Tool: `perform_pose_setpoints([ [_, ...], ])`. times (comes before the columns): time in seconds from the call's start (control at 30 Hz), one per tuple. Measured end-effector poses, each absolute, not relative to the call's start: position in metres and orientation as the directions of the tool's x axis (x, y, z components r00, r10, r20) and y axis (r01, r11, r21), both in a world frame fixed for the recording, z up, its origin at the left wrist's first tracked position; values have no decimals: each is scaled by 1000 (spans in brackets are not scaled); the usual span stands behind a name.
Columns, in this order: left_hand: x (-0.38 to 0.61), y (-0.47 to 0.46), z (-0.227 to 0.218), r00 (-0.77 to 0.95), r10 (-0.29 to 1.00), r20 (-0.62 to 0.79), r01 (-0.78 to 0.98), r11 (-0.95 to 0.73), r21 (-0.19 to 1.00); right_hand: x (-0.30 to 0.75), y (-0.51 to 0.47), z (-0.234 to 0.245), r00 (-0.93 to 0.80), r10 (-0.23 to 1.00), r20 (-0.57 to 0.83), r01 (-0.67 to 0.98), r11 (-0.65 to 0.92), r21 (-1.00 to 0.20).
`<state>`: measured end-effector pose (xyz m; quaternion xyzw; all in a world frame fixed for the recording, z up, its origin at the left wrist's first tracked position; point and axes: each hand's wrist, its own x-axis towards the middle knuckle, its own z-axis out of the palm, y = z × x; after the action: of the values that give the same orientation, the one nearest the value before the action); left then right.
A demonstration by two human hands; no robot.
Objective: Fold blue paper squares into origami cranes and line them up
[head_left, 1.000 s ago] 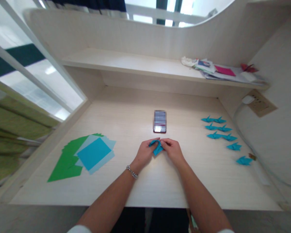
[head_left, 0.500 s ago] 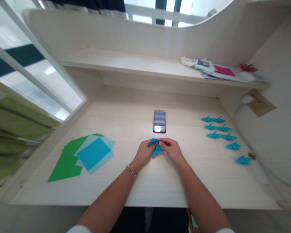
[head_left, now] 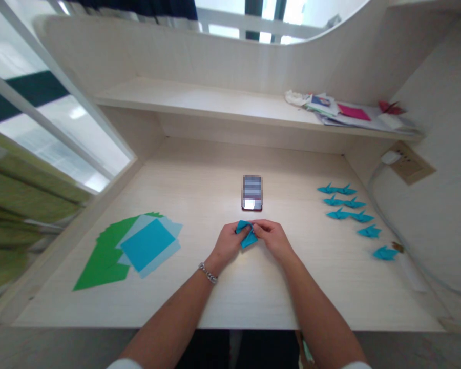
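Note:
A small piece of folded blue origami paper (head_left: 249,241) is pinched between both hands at the middle of the desk. My left hand (head_left: 227,241) grips its left side, with the thumb lying on top. On its right side, my right hand (head_left: 271,236) is closed with thumb and fingers at the paper's edge. Parts of the paper are hidden under the fingers. Just beyond the hands lies a phone (head_left: 252,192) with a blurred screen.
Blue paper sheets (head_left: 148,245) rest on green sheets (head_left: 103,261) to the left. Several folded blue paper cranes (head_left: 340,214) stand in rows at right, near a white cable (head_left: 392,230) from the wall socket (head_left: 413,163). Papers (head_left: 353,111) lie on the shelf above.
The folded paper has opened out slightly between my fingers, its lower part a bit flatter. Both hands keep their hold in nearly the same place.

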<state>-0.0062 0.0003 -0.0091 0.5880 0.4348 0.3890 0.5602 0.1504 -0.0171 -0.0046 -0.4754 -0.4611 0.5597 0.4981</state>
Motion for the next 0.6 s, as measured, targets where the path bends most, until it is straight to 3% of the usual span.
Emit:
perform_pose_setpoints([
  [0.17, -7, 1, -11, 313, 950, -19, 125, -21, 992, 148, -18, -1, -78, 996, -47, -115, -56, -992],
  [0.6, -6, 0, -9, 331, 944, 14, 38, -28, 999, 152, -17, 1, -95, 993, -63, -131, -76, -989],
])
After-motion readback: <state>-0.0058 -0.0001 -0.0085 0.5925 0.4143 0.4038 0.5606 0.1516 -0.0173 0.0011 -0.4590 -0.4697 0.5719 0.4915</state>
